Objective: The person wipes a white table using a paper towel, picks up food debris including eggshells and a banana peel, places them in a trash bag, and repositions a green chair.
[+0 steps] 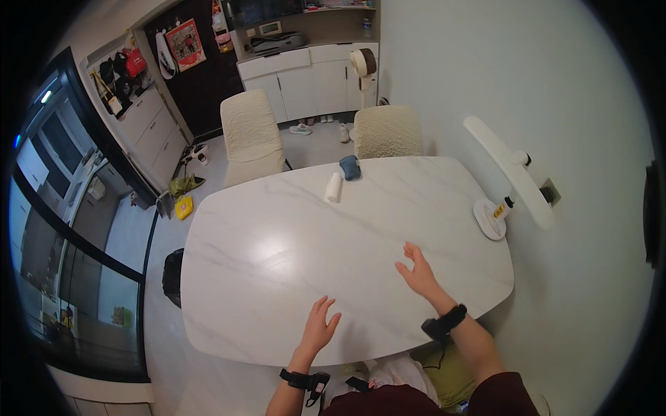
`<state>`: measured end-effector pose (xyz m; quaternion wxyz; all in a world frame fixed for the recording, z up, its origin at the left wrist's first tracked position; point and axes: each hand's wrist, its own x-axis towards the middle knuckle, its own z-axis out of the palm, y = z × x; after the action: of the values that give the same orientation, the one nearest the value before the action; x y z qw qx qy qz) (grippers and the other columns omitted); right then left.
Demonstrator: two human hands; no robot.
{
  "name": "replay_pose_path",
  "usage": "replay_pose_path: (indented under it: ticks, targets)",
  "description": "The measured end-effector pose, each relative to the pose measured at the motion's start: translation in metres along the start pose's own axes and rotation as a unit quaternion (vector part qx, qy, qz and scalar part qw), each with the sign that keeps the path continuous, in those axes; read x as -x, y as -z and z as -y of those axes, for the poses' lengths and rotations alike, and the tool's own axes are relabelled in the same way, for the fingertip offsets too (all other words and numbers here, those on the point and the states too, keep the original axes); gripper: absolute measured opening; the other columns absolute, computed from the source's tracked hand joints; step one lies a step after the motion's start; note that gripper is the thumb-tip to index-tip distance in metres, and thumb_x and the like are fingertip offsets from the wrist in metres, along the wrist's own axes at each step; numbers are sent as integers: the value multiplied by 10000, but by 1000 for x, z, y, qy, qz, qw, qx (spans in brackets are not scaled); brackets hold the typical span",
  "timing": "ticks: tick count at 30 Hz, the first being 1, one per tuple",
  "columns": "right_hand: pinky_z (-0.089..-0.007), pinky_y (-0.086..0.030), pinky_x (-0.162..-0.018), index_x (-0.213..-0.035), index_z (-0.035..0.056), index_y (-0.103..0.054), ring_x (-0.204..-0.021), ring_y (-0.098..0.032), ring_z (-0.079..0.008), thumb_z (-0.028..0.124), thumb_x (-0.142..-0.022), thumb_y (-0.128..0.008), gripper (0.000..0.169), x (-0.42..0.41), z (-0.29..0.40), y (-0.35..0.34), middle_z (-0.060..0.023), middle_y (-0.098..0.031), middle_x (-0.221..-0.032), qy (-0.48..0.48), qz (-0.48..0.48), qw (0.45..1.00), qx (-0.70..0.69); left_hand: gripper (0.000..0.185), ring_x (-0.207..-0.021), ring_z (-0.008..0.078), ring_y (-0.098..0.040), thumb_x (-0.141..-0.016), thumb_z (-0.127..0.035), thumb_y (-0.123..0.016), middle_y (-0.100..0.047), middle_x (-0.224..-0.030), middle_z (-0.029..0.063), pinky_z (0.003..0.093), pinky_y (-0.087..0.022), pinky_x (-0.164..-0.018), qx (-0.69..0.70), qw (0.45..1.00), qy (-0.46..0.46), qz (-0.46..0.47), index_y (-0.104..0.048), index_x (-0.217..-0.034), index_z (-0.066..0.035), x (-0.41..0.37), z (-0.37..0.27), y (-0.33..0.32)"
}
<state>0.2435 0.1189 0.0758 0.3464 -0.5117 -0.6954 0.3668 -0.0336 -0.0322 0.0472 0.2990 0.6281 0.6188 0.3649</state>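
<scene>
My left hand (319,323) is held over the near edge of a white marble-patterned table (234,312), fingers apart and holding nothing. Farther right and forward, my right hand (417,271) is over the tabletop, also empty with thumb and fingers spread. Each wrist wears a black strap with a small device. Near the far edge of the table lie a white roll (333,187), perhaps of paper or cloth, and a folded blue cloth (350,168) beside it. Both are well beyond my hands.
At the table's right edge stands a white desk lamp (512,171) with a small bottle (502,209) on its base. Two cream-covered chairs (252,135) (389,131) stand at the far side. A wall bounds the right; a black bag (173,278) is by the left edge.
</scene>
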Motion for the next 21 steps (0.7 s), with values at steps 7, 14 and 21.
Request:
replay_pose_path:
  ticks: [7,14,21]
  targets:
    - [-390,-433,-1000,-1359,-12,-380,-1205,-543,-323,216,-880,-657,599,-168,-30,0,-245,-545,-1284,18,15,998,60,426,-1242,394,-461,-893,-201,-640,-467,-1354,227,440,-402,-1028,0,998,51,-35,-518,-1264,-32,-47,7,2]
    - [-407,-439,-977,-1253,7,-518,-1182,-536,-340,270,-901,-613,449,-267,-71,-71,-193,-569,-1243,36,127,989,63,426,-1250,393,-452,-895,-189,-634,-460,-1361,230,445,-393,-1039,-22,990,134,-40,-514,-1268,-23,-71,33,-7]
    - [-447,-408,-999,-1216,42,-562,-1208,-472,-416,289,-893,-627,412,-341,-111,-164,-260,-428,-1362,54,72,996,18,421,-1238,353,-475,-907,-162,-619,-430,-1393,205,420,-460,-972,-42,980,183,-67,-504,-1292,-38,-90,41,-11]
